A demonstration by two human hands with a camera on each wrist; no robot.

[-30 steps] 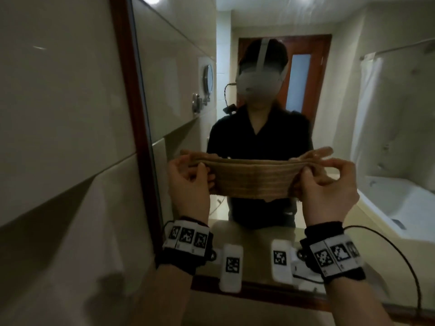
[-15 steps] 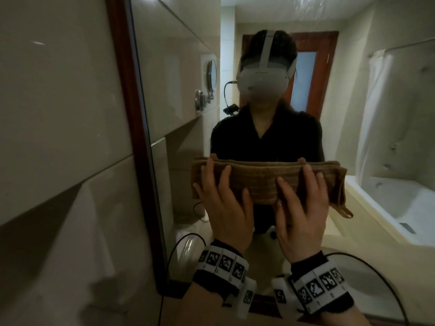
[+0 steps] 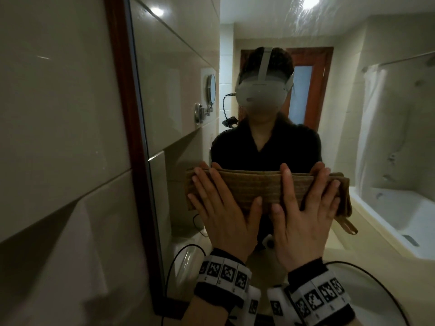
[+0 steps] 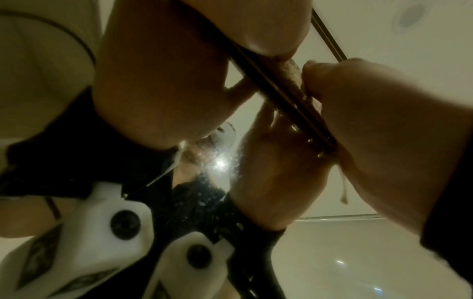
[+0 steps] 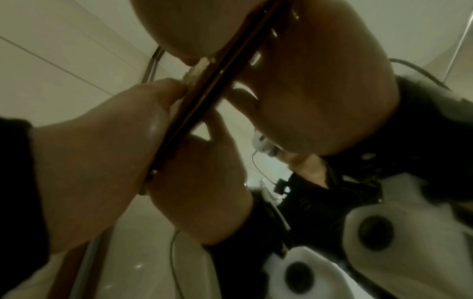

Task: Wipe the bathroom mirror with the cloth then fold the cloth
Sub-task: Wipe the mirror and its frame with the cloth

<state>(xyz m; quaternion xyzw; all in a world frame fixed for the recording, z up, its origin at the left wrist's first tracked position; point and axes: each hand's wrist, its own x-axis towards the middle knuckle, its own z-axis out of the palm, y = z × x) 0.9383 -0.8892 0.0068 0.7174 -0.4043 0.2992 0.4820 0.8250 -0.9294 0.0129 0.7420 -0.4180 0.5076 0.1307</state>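
Now both flat hands, the left hand and right hand, press the brown cloth on the mirror, left hand at nine o'clock, so it rubs evenly.

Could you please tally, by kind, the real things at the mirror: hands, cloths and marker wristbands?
Hands: 2, left hand and right hand, both pressing flat on the cloth.
Cloths: 1, brown cloth held against the mirror.
Marker wristbands: 2, left wristband and right wristband.
Total: 5.
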